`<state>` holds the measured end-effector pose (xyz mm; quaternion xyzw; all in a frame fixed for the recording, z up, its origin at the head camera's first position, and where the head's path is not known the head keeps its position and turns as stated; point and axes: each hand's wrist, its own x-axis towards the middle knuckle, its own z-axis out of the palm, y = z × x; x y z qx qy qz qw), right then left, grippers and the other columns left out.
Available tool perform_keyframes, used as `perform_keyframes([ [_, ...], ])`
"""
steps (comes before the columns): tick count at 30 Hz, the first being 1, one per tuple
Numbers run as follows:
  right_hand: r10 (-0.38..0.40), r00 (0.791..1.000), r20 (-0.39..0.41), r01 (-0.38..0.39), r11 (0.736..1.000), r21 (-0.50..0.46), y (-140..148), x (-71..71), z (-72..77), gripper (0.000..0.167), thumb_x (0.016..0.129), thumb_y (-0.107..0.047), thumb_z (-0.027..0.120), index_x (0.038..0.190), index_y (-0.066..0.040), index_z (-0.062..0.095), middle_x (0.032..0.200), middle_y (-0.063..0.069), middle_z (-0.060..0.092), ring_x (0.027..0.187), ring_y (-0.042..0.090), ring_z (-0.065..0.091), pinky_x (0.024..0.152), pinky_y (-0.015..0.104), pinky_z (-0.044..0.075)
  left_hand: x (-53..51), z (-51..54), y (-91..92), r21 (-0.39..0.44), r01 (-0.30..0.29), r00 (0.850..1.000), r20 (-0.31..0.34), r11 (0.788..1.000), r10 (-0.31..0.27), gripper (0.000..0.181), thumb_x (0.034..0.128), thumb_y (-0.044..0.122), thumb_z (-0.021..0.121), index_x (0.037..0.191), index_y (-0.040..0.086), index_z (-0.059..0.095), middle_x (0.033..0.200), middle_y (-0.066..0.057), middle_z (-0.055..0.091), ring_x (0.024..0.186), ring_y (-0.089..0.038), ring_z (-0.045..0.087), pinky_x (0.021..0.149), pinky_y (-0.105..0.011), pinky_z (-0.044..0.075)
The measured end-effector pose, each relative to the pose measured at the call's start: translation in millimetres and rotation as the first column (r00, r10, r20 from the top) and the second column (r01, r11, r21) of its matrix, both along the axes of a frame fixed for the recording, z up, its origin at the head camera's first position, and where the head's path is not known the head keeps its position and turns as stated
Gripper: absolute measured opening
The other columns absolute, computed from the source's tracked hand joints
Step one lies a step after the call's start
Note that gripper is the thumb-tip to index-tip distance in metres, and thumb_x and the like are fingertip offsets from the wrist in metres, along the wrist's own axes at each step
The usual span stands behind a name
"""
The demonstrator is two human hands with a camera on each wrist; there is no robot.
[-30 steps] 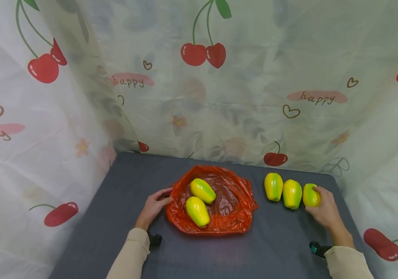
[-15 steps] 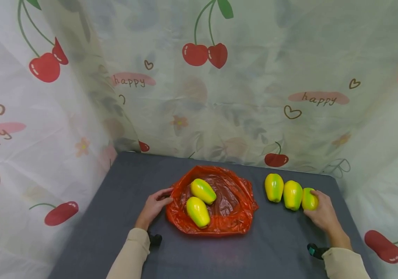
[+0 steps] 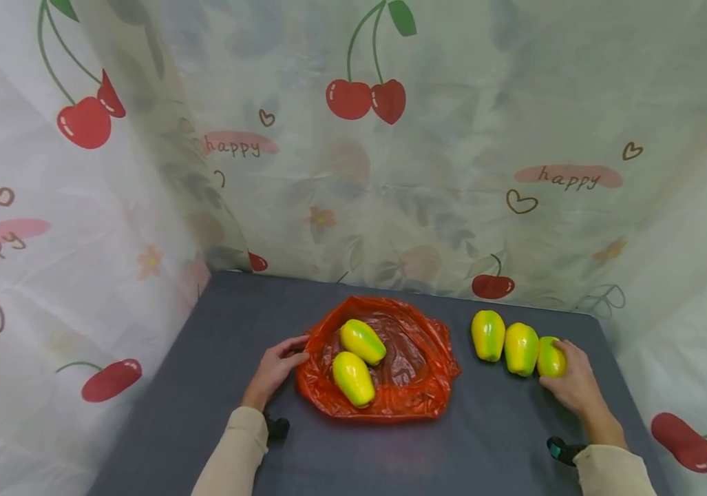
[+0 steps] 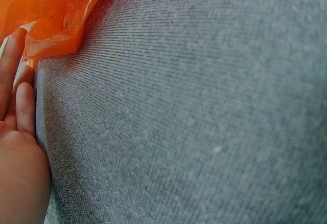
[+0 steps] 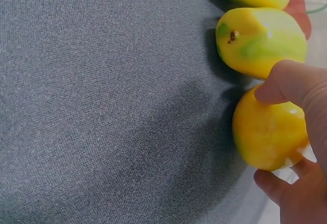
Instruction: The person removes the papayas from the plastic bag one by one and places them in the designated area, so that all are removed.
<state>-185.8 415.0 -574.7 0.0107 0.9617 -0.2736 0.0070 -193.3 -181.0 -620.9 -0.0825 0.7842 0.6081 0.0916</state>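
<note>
My right hand [image 3: 576, 386] holds a glossy yellow-green papaya [image 5: 271, 129], thumb on one side and fingers on the other. This fruit is the rightmost of three in a row; the middle papaya [image 3: 521, 350] lies right beside it, and the left papaya [image 3: 487, 335] comes after that. My left hand [image 3: 272, 372] touches the left edge of a red plastic bag [image 3: 403, 406], its fingers fairly straight in the left wrist view. Inside the spread bag lie an upper papaya [image 3: 362, 342] and a lower papaya [image 3: 354, 379].
A dark grey cloth-covered table [image 3: 483, 441] bears everything. Behind it and at both sides hangs a pale curtain [image 3: 427, 172] printed with cherries. Bare table lies between the bag and the row of fruit.
My right hand has brought the rightmost papaya slightly nearer and to the left, up against the middle one. My left hand and the bag have stayed in place.
</note>
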Motion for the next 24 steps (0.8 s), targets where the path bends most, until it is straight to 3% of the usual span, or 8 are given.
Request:
perform_keyframes([
  [16, -0.058, 0.997, 0.043, 0.057, 0.998, 0.023, -2, 3.0, 13.0, 0.085, 0.088, -0.022, 0.074, 0.151, 0.012, 0.027, 0.153, 0.047, 0.016, 0.135, 0.067, 0.02, 0.104, 0.079, 0.027, -1.3, 0.3, 2.8, 0.004, 0.0, 1.0, 0.003, 1.0, 0.0, 0.046, 0.0923, 0.033, 0.075, 0.137, 0.026, 0.065, 0.142, -0.004, 0.064, 0.132, -0.026, 0.058, 0.117, -0.052, 0.042],
  [24, -0.081, 0.995, 0.058, 0.08, 0.996, 0.032, -9, 4.0, 30.7, 0.091, 0.098, -0.051, 0.061, 0.155, 0.008, 0.022, 0.159, 0.042, 0.008, 0.137, 0.07, 0.015, 0.106, 0.082, 0.024, -0.8, 1.1, 2.2, -0.006, -0.009, 1.0, 0.005, 1.0, 0.009, 0.046, 0.0923, 0.032, 0.075, 0.137, 0.026, 0.066, 0.142, -0.004, 0.064, 0.132, -0.026, 0.057, 0.118, -0.052, 0.042],
])
